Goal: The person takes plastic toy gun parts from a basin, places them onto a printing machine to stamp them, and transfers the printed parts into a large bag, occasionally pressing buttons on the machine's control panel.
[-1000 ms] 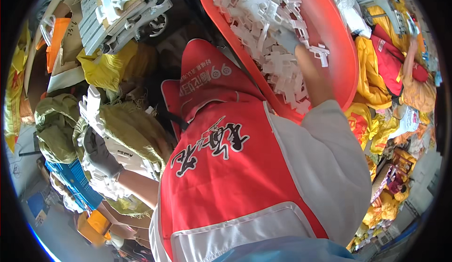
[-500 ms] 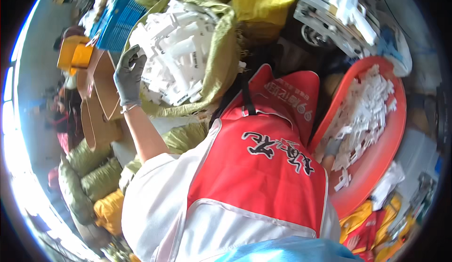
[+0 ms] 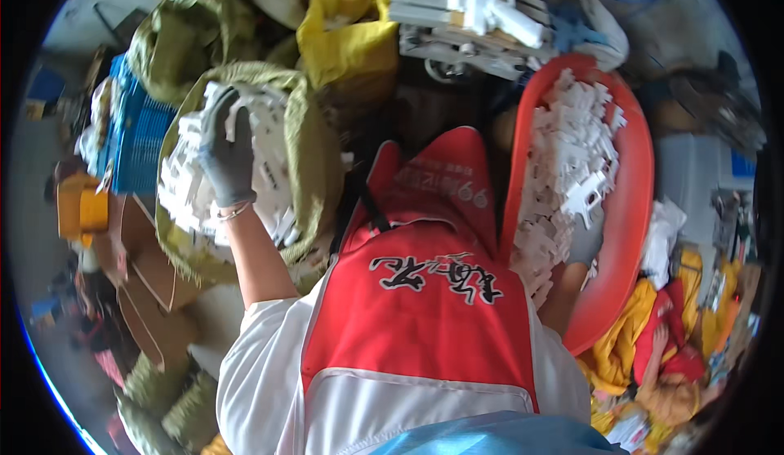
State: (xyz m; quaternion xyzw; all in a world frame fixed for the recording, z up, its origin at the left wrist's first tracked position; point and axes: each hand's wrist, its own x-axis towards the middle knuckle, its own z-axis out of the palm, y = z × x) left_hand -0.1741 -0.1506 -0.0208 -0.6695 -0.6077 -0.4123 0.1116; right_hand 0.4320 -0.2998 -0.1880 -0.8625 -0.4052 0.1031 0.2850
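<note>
My left hand (image 3: 227, 151), in a grey glove, is over the white plastic pieces (image 3: 265, 140) that fill a woven green sack (image 3: 314, 149). Its fingers are apart from the thumb, and I see nothing held. To the right, my grey-gloved right hand (image 3: 586, 238) reaches into a long red tub (image 3: 625, 247) heaped with small white plastic parts (image 3: 567, 132). A white plastic part with an angled, pistol-like shape (image 3: 584, 196) is at its fingertips and seems gripped. That part and the pile partly hide the right fingers.
Beyond the sack stand another green sack (image 3: 192, 38), a yellow bag (image 3: 347, 34) and a blue crate (image 3: 139, 132). A grey slatted stand (image 3: 420, 2) carries a white plastic fitting (image 3: 498, 6). Cardboard (image 3: 151, 308) lies left. Another person's arm (image 3: 651, 369) shows at lower right.
The view has shifted. My left hand has moved from the sack's left rim to above the pieces, its fingers straighter. My right hand now has a white plastic part at its fingertips.
</note>
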